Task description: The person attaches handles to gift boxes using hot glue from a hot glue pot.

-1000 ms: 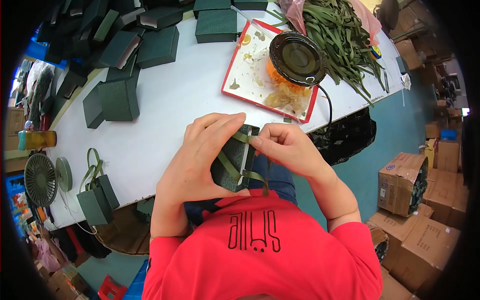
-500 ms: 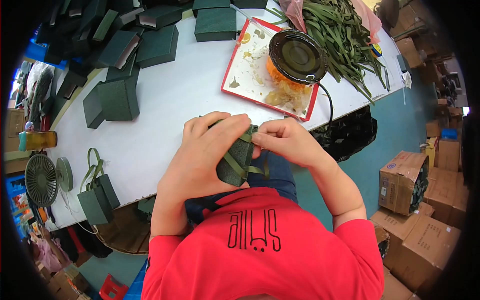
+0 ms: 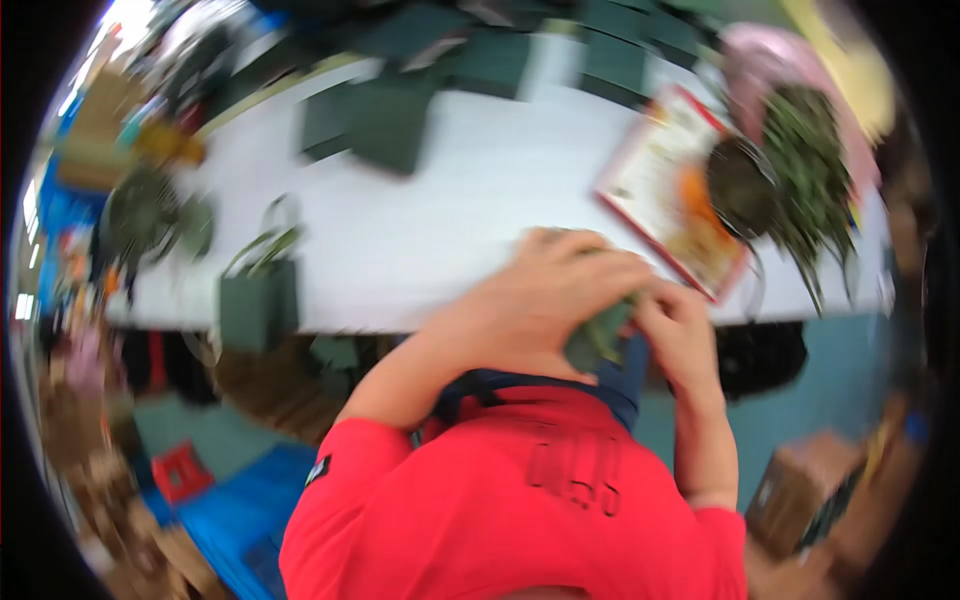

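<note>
Held near the table's front edge is a small dark green box [image 3: 592, 345] with green ribbon on it, blurred and mostly covered by my hands. My left hand [image 3: 550, 295] wraps round it from the left and above. At the box's right side, my right hand [image 3: 685, 325] is closed in a pinch on the green ribbon, its fingertips smeared by motion. A finished-looking green box with ribbon handles [image 3: 258, 303] stands at the table's left front edge.
Dark green boxes [image 3: 385, 120] lie along the back of the white table [image 3: 480, 190]. At the right are a red-rimmed tray [image 3: 645, 225], a round black-topped pot [image 3: 742, 187] and a ribbon bundle [image 3: 812, 170]. A fan [image 3: 142, 212] stands left; a carton [image 3: 805, 485] is on the floor.
The view has swung to the left, so the table and its contents appear further right, and it is blurred. Both hands still hold the box and its ribbon.
</note>
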Tool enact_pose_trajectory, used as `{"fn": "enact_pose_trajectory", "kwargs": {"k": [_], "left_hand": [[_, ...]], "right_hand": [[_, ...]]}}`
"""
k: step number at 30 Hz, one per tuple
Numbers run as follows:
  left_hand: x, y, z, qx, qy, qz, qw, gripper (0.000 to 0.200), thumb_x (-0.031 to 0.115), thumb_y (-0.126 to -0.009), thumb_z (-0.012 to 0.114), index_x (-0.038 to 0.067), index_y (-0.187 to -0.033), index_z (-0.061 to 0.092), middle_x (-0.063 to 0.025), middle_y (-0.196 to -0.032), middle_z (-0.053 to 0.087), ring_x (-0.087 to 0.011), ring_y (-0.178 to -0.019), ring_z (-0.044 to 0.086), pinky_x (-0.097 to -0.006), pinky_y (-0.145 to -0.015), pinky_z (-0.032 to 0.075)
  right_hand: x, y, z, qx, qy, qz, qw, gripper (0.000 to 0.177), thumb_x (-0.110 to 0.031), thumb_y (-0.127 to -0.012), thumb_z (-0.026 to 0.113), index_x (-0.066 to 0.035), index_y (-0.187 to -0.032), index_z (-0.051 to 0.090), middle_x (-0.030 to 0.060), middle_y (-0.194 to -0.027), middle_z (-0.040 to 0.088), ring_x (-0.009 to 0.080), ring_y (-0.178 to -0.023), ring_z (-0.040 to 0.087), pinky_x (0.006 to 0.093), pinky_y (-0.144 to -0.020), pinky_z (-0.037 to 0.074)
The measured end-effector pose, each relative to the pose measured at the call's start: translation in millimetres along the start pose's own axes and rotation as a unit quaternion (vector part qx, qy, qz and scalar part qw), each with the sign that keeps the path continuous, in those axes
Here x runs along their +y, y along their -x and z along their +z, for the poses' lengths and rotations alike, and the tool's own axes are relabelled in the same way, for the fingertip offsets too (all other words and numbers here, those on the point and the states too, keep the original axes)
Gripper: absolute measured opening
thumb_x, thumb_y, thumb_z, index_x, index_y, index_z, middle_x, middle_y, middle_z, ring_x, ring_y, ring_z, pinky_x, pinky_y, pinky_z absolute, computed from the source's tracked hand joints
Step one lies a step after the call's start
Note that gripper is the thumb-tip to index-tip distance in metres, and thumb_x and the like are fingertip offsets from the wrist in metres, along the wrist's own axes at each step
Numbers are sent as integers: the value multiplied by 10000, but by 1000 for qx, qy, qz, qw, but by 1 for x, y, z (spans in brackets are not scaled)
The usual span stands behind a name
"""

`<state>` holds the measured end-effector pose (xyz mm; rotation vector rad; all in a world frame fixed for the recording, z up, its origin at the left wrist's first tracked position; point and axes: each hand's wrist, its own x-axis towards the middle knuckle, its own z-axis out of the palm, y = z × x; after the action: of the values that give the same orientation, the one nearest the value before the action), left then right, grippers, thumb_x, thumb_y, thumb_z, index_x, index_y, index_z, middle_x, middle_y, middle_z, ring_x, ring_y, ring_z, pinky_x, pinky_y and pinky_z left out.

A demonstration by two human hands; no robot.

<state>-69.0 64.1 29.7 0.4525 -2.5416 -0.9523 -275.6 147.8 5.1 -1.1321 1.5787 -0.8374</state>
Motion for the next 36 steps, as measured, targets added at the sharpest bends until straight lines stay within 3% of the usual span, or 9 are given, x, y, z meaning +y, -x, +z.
{"fn": "enact_pose_trajectory", "kwargs": {"k": [2,4,7,13,16,20,28,32,36], "left_hand": [[4,9,-3,-3,-28,-16,999,927,402,-589,859,93,-1374,473,-83,-1361,517,-323,-1260,450,-465,-1020,338],[1,22,-9,47,0,-31,998,930,404,-592,860,83,-1373,470,-90,-1368,510,-319,-1263,447,-464,-1032,328],[-4,38,-19,137,-33,-60,988,944,401,-592,868,67,-1378,464,-109,-1375,500,-320,-1265,446,-462,-1046,317],[2,108,-70,307,-258,-224,888,949,344,-556,909,66,-1372,512,-166,-1378,511,-345,-1261,471,-439,-1075,329],[14,141,-89,373,-375,-307,791,912,328,-556,904,88,-1350,525,-145,-1333,511,-335,-1205,479,-459,-1044,327],[23,166,-101,425,-410,-364,720,903,323,-573,901,88,-1356,517,-146,-1339,497,-335,-1197,471,-451,-1032,339],[-20,150,-85,261,-403,-389,786,749,420,-662,832,213,-1330,562,-168,-1370,486,-346,-1278,444,-612,-1085,256],[-31,164,-79,191,-418,-522,719,767,528,-684,787,234,-1352,553,-155,-1392,495,-355,-1274,456,-714,-1062,208],[-25,199,-82,210,-412,-574,675,777,517,-661,791,243,-1351,561,-121,-1399,505,-339,-1262,474,-697,-1066,215]], "right_hand": [[0,0,-1,-6,-2,65,998,237,-159,-912,579,-10,-741,645,55,-682,670,51,-561,501,237,-499,372],[8,-1,-4,-54,-118,102,986,258,-216,-993,543,10,-1055,651,59,-890,705,14,-526,410,193,-469,294],[10,3,4,12,-221,-61,973,353,-184,-1022,510,38,-1296,534,112,-1175,652,21,-492,381,183,-451,297],[25,3,4,100,-226,-62,967,83,-58,-960,590,9,-977,635,105,-1033,664,8,-510,381,164,-456,293],[32,3,9,104,-224,-77,966,10,-1,-927,613,-2,-933,622,106,-1036,664,6,-518,391,161,-457,297],[32,-1,14,104,-229,-80,965,31,14,-912,626,-13,-913,613,96,-1002,657,6,-524,395,165,-455,297],[32,-4,21,82,-247,-63,964,49,-58,-948,609,-18,-947,581,96,-939,645,30,-511,393,179,-471,293],[38,0,20,73,-240,-59,966,67,-69,-955,606,-9,-958,575,101,-934,642,33,-508,392,183,-475,293],[32,2,22,65,-241,-63,966,71,-72,-960,600,-6,-963,573,102,-937,641,31,-509,388,180,-477,294]]}}
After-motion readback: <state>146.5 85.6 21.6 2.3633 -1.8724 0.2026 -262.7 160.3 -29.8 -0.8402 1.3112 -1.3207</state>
